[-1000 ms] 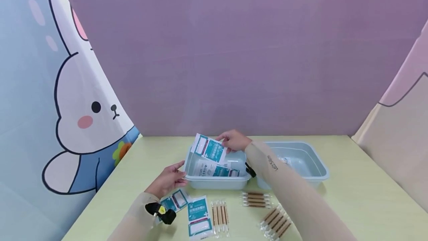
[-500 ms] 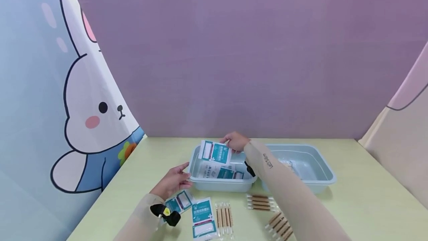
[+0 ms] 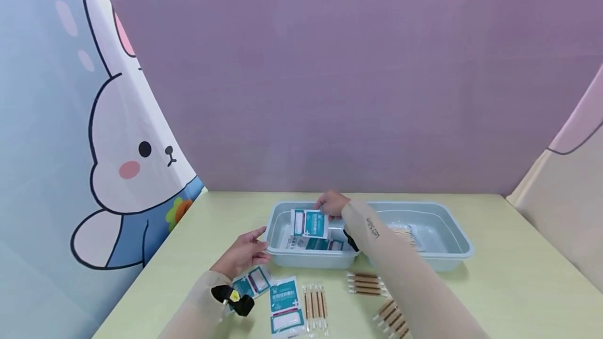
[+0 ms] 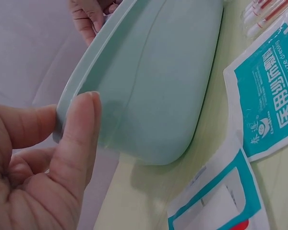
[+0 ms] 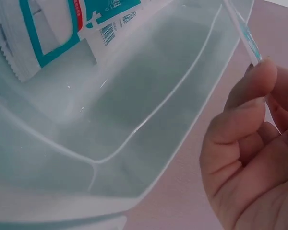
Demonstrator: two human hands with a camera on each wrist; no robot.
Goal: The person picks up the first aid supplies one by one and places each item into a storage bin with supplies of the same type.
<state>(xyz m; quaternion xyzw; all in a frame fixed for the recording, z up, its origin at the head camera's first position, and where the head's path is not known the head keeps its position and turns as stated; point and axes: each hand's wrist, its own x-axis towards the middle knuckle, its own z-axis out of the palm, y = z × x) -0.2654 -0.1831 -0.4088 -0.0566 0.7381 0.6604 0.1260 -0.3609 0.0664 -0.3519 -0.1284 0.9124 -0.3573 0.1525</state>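
While the left hand (image 3: 241,253) is pinching a tub (image 3: 313,261) by its rim (image 4: 89,62), presumably to steady it, the right hand (image 3: 333,204) is gripping a packet (image 3: 308,224) by its edge over that tub, lower centre of frame, apparently leaving the packet's front uncovered.

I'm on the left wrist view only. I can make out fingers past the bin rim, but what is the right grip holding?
Observer: The right grip pinches a teal-and-white packet by its edge.

Operator: Copy. Anything lying in the bin that the left grip has by the rim? I only get its outer wall.

Observer: Yes, the head view shows at least one printed packet on its floor.

Operator: And to the right of that bin?

Observer: A second bin, same pale blue, sits beside it, partly hidden by the right forearm.
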